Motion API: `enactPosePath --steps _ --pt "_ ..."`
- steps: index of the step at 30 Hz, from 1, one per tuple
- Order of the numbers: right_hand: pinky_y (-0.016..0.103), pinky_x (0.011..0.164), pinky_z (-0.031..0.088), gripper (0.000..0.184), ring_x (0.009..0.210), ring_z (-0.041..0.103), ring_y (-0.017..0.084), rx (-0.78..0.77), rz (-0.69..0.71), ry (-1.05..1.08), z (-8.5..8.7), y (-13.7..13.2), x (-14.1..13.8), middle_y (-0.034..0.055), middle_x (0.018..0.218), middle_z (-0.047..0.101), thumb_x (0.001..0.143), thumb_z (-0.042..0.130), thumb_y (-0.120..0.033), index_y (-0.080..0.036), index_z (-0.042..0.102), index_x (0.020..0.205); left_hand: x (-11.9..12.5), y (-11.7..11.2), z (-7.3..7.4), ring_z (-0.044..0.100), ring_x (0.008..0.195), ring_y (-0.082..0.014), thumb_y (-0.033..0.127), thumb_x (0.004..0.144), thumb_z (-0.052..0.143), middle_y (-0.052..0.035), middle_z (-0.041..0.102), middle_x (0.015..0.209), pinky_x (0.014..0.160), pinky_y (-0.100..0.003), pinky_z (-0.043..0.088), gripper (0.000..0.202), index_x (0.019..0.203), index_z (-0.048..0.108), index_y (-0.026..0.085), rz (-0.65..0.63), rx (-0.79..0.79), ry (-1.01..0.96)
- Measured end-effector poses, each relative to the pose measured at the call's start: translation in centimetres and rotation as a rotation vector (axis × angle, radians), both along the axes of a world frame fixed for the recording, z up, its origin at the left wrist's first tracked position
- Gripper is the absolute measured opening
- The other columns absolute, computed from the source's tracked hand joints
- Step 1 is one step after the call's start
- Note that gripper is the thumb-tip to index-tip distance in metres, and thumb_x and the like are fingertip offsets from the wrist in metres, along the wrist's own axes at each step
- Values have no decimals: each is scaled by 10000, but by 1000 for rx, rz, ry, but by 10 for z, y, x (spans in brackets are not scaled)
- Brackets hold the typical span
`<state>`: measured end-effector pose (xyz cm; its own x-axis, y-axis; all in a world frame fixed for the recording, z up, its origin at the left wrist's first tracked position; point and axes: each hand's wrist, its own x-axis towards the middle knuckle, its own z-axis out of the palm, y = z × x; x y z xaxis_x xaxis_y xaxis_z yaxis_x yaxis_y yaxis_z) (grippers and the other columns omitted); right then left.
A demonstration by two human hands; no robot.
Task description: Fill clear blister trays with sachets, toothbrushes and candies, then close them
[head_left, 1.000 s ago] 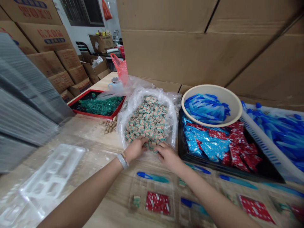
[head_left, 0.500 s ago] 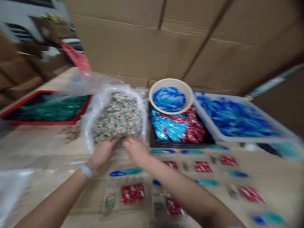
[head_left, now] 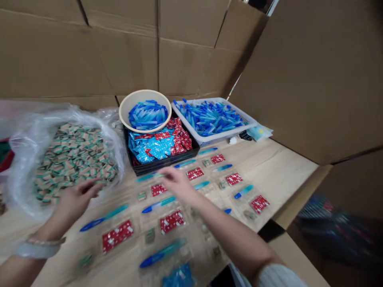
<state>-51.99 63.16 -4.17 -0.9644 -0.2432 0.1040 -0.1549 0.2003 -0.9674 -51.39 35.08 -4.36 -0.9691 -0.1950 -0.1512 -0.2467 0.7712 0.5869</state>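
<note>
My left hand (head_left: 74, 203) is at the near right edge of a clear plastic bag (head_left: 115, 137). Its fingers are curled together, and what they hold, if anything, cannot be made out. Inside the bag lies a heap of small tan-and-green striped pieces (head_left: 76, 155). My right hand (head_left: 176, 184) is above the laid-out rows, fingertips pinched beside a teal pen-shaped stick (head_left: 146, 177); motion blur hides what is between them. Under and around it lie clear packs with red white-patterned packets (head_left: 172, 221), blue-and-teal sticks (head_left: 104, 218) and small greenish pieces (head_left: 142, 196).
A cream bowl (head_left: 124, 113) of blue sticks rests on a black tray (head_left: 161, 164) of blue and red packets. Right of it stands a white basket (head_left: 206, 140) of blue sticks. Cardboard walls (head_left: 191, 67) enclose the table (head_left: 278, 167). A blue packet (head_left: 178, 276) lies near the front.
The view has swung right. Both hands have left the heap of striped pieces; my right hand has moved right over the laid-out packs, my left to the bag's near edge.
</note>
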Motion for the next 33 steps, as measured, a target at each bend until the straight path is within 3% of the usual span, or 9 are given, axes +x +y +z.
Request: enactPosePath --steps 2,5,8,10,14,19,22,27,33 --pt "249 618 407 176 618 494 108 -46 -174 -70 4 71 14 -19 695 564 652 597 -282 -177 572 791 14 53 11 568 654 -194 404 660 512 13 629 618 602 -271 427 357 924 594 179 -120 183 -63" --pt "250 614 402 217 625 500 112 -23 -342 -142 5 153 45 -16 684 563 622 632 -330 -170 575 757 37 137 8 568 766 -177 349 683 523 -22 642 871 656 -263 443 295 908 601 176 -364 466 -40" --pt "258 628 416 250 653 521 127 -30 -387 -209 -4 194 83 1 703 586 603 655 -355 -172 592 761 57 201 -9 555 713 -150 268 705 518 -23 627 797 642 -247 435 206 866 577 154 -513 476 -45" --pt "266 638 430 281 678 537 141 -53 -420 -241 -13 207 107 17 734 604 585 671 -375 -176 601 769 66 225 -19 544 676 -135 237 725 502 -15 613 753 624 -235 423 170 857 567 151 -568 429 -68" --pt "265 619 448 333 682 544 149 -77 -466 -284 -25 225 140 38 759 617 569 682 -411 -176 617 797 77 239 -26 533 659 -130 230 740 488 -12 594 723 594 -225 404 160 859 562 152 -594 368 -71" --pt "240 587 437 318 607 518 112 -192 -643 -266 -25 261 151 11 703 607 551 706 -381 -181 619 783 75 247 -23 521 623 -128 270 735 495 -3 580 691 559 -222 393 161 830 558 157 -562 399 -77" --pt "235 578 430 313 603 516 108 -252 -755 -231 -20 283 152 17 726 612 556 708 -364 -179 620 793 68 260 -15 524 623 -130 278 723 503 -1 574 682 563 -229 397 173 827 548 147 -535 483 -105" --pt "226 550 419 276 571 508 97 -271 -795 -219 -22 304 153 6 724 608 588 695 -346 -196 625 808 54 278 1 513 609 -125 287 678 534 4 560 657 560 -230 395 172 762 548 138 -477 560 -105" --pt "232 531 418 273 552 496 103 -269 -841 -189 -30 315 146 3 671 591 590 693 -346 -188 623 801 34 262 10 527 621 -138 374 615 596 -3 582 661 573 -240 411 279 764 566 141 -377 563 -35"
